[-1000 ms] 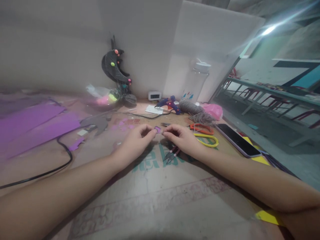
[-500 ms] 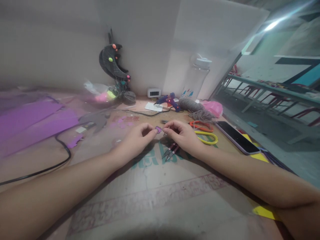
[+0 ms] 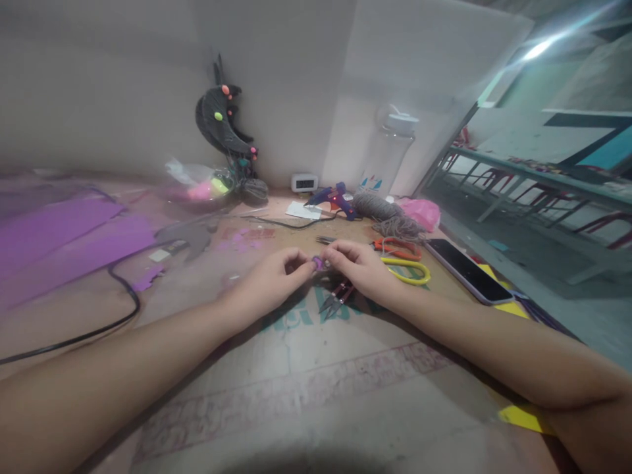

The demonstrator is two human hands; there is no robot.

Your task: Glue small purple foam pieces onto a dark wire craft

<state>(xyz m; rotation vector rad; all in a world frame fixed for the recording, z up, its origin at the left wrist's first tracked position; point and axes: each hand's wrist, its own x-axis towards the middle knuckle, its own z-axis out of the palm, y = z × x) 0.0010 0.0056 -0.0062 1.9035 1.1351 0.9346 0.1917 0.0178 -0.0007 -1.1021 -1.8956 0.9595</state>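
Closest to me, the bench (image 3: 306, 388) is a flat, pale surface with a faint red patterned band and green lettering. On it lie small snips (image 3: 336, 301), slim metal blades pointing my way, handles hidden behind the right hand (image 3: 363, 266). I have the left hand (image 3: 276, 280) narrowed to a pinch on a small purple piece (image 3: 318, 263), which sits between the two hands above the bench. The right thumb and fingertips are drawn in just beside it; I can't tell whether they grip its edge.

I judge the step in hand to be delicate two-handed work on that piece, which looks thin and curled. As I read it, the next move calls for light fingertip pressure, with the left steadying, since something so small could slip or crease.

Past the right hand are a smooth yellow handle loop (image 3: 427, 272) and orange-handled pliers (image 3: 384, 244); off to the left, flat purple sheets (image 3: 99, 243). Farther back, a blue glue gun (image 3: 326, 196) shows a red light beside fuzzy grey yarn (image 3: 378, 207). Behind stand a clear bottle (image 3: 385, 161) and a dark, curved crescent (image 3: 213, 125) with bright round dots.
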